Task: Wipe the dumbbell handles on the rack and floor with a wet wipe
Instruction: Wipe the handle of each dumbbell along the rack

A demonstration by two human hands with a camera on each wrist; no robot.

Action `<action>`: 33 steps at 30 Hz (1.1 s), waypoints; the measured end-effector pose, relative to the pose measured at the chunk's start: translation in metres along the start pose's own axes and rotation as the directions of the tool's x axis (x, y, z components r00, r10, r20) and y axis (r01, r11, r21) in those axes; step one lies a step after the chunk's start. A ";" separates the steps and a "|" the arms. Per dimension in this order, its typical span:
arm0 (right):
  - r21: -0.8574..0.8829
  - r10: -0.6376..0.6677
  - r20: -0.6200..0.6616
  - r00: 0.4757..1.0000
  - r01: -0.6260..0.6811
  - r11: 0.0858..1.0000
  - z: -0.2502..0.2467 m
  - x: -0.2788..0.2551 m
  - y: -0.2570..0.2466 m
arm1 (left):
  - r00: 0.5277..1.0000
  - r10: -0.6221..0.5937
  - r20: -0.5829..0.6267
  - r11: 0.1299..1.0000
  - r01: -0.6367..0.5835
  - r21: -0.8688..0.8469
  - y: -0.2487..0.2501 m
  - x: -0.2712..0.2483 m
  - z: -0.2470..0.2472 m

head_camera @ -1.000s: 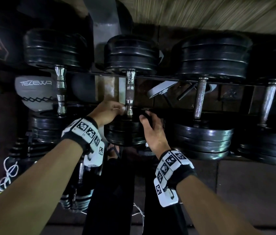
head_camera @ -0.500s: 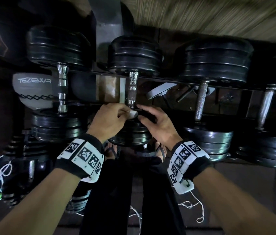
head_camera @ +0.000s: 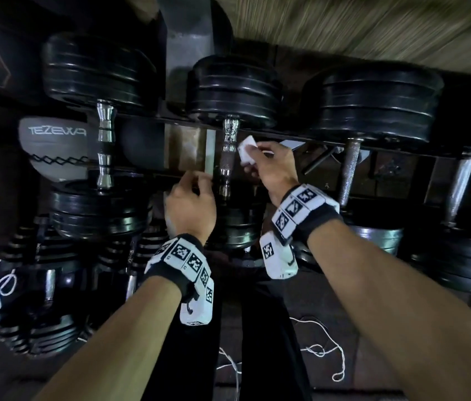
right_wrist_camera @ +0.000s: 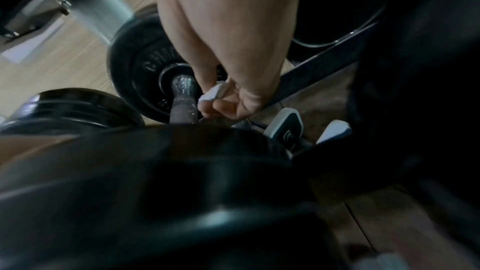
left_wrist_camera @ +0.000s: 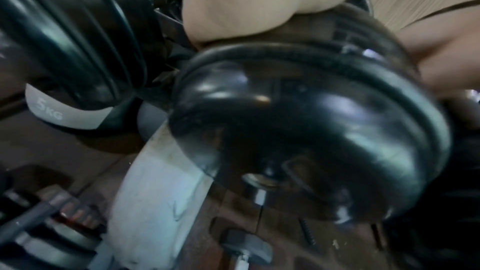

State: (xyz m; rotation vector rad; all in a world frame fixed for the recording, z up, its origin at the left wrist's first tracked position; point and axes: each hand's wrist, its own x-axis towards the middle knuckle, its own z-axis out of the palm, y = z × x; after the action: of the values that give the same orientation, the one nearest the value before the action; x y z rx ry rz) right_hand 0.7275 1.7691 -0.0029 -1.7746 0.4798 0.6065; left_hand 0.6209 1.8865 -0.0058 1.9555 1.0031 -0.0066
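Head view: right hand (head_camera: 271, 169) pinches wipe (head_camera: 247, 150) beside handle (head_camera: 228, 149); left hand (head_camera: 190, 204) fingers unclear.

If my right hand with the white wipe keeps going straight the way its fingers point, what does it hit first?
Most likely the wet, knurled metal dumbbell handle: the right hand pinches the folded white wipe just beside it, pointing leftward. Whether they already touch is unclear.
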 end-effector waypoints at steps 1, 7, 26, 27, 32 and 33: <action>0.000 0.003 0.022 1.000 -0.003 1.000 0.004 0.009 -0.002 | 1.000 0.000 0.004 1.000 0.000 -0.010 -0.002 0.001 0.000; -0.078 -0.044 0.069 0.997 0.049 0.996 0.022 0.037 -0.008 | 0.999 -0.026 0.021 0.996 0.028 -0.085 -0.003 0.002 -0.001; -0.111 -0.266 -0.164 0.950 0.250 0.962 0.023 0.000 -0.003 | 1.000 0.021 0.018 0.999 -0.020 -0.028 -0.001 0.002 -0.003; -0.134 -0.291 -0.172 0.941 0.270 0.954 0.025 -0.001 -0.003 | 1.000 0.024 0.015 0.999 -0.023 -0.028 0.000 0.002 -0.003; -0.204 -0.392 -0.175 0.903 0.356 0.912 0.028 -0.007 -0.001 | 1.000 0.016 0.021 0.999 -0.015 -0.030 -0.001 0.003 -0.003; -0.210 -0.405 -0.172 0.898 0.368 0.906 0.028 -0.008 -0.001 | 1.000 0.017 0.022 0.999 -0.016 -0.031 -0.001 0.002 -0.003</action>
State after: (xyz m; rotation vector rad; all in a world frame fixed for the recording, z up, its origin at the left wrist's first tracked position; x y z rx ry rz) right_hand 0.7176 1.7961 -0.0039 -2.0422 0.2060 0.1798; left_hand 0.6208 1.8903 -0.0061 1.9321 0.9669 -0.0038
